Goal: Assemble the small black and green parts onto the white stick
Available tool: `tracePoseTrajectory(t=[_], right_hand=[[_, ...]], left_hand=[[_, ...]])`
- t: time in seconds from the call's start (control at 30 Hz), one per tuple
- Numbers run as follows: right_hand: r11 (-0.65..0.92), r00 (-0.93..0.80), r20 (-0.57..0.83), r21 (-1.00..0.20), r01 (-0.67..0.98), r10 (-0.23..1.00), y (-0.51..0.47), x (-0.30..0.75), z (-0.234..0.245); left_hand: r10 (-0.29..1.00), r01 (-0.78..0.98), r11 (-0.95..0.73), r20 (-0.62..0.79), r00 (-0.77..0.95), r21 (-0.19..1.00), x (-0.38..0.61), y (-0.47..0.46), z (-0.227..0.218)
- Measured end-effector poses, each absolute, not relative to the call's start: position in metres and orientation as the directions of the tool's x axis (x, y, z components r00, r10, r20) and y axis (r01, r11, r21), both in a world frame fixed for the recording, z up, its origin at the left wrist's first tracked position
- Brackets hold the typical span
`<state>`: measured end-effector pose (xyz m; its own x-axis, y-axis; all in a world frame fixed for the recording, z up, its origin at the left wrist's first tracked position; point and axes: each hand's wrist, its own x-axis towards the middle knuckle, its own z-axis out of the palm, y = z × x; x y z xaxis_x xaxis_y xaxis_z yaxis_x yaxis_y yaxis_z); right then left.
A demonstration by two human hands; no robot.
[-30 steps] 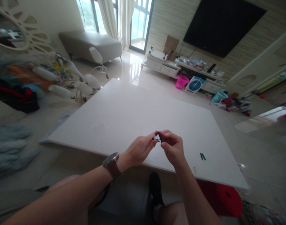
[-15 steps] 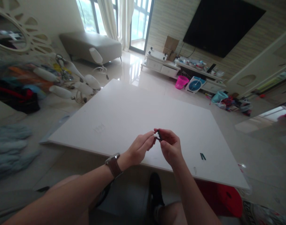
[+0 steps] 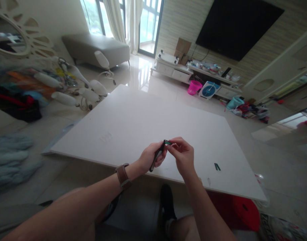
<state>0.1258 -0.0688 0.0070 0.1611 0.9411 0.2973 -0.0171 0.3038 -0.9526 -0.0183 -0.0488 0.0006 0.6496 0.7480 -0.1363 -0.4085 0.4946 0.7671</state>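
Observation:
My left hand point(image 3: 153, 155) is closed round the dark handle of a razor point(image 3: 158, 157), which slants up to the right over the near edge of the white table point(image 3: 153, 117). The razor's head, dark with a green strip, points toward my right hand point(image 3: 180, 149). The fingertips of that hand are pinched at the head; something small and whitish shows beside them, too small to name. To the right on the tabletop lie two dark green strips point(image 3: 217, 166) and a small clear piece point(image 3: 209, 181). Several small translucent pieces point(image 3: 105, 137) lie in a row on the left.
Below the table's right front stands a red stool point(image 3: 246, 212). My shoe point(image 3: 167, 201) is under the near edge. A chandelier with white shades point(image 3: 65, 98) rests on the floor at left. A pink basket point(image 3: 193, 87) and a blue fan point(image 3: 209, 90) stand beyond the table.
The razor has turned in my hands, so its handle and green-striped head now show. My left fingers have curled round the handle, and my right fingers have shifted onto the head.

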Motion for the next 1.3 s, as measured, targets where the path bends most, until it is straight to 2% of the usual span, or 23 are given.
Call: tracePoseTrajectory(t=[0.27, 0.4, 0.77, 1.1, 1.3], right_hand=[[0.297, 0.175, 0.308, -0.951, 0.087, 0.935, -0.0703, 0.1264, 0.0027], [0.338, 0.143, 0.370, -0.918, 0.209, 0.918, -0.0706, 0.1246, 0.0031], [0.408, 0.127, 0.492, -0.819, 0.403, 0.861, -0.0739, 0.1245, 0.0081], [0.419, 0.135, 0.506, -0.813, 0.404, 0.852, -0.0740, 0.1247, 0.0069], [0.452, 0.120, 0.528, -0.807, 0.380, 0.841, -0.0770, 0.1225, 0.0092]], left_hand=[[0.739, -0.416, 0.511, -0.137, 0.659, 0.752, -0.0156, -0.0492, -0.0040], [0.743, -0.422, 0.502, -0.126, 0.658, 0.755, -0.0145, -0.0492, -0.0047], [0.709, -0.385, 0.524, -0.138, 0.691, 0.760, -0.0131, -0.0502, -0.0040], [0.707, -0.382, 0.531, -0.147, 0.691, 0.756, -0.0149, -0.0510, -0.0023], [0.629, -0.338, 0.637, -0.213, 0.748, 0.693, -0.0178, -0.0513, -0.0025]])
